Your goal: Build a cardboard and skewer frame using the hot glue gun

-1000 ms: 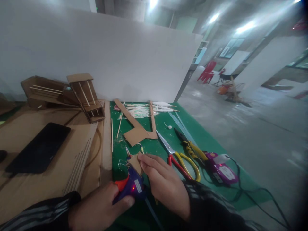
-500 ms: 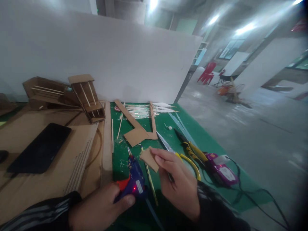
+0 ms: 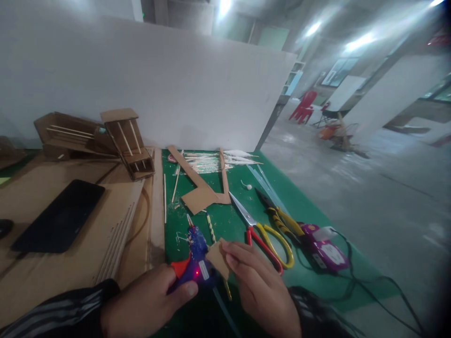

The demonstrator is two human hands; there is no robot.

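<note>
My left hand (image 3: 151, 295) is wrapped round the handle of a blue glue gun (image 3: 198, 244) with an orange trigger and a lit red light. Its metal nozzle points away from me, and a clear glue stick trails from its back end. Between thumb and fingers, my right hand (image 3: 259, 281) pinches a small piece of cardboard (image 3: 218, 259) just right of the gun's body. Partly hidden under that piece lies a patterned pencil (image 3: 210, 227). Scissors (image 3: 264, 237) with red and yellow handles lie open beyond my right hand.
Pliers (image 3: 280, 218) and a purple power strip (image 3: 324, 246) with a cable lie at right. Cardboard strips (image 3: 192, 171) and cotton swabs (image 3: 207, 159) are farther back. At left are a phone (image 3: 59, 216), thin sticks (image 3: 116, 241) and a cardboard model (image 3: 128, 141) near a white panel (image 3: 158, 84).
My right hand has moved down toward me with the cardboard piece, uncovering the scissors' red handle and the pencil's upper part. My left hand and the glue gun stay nearly still.
</note>
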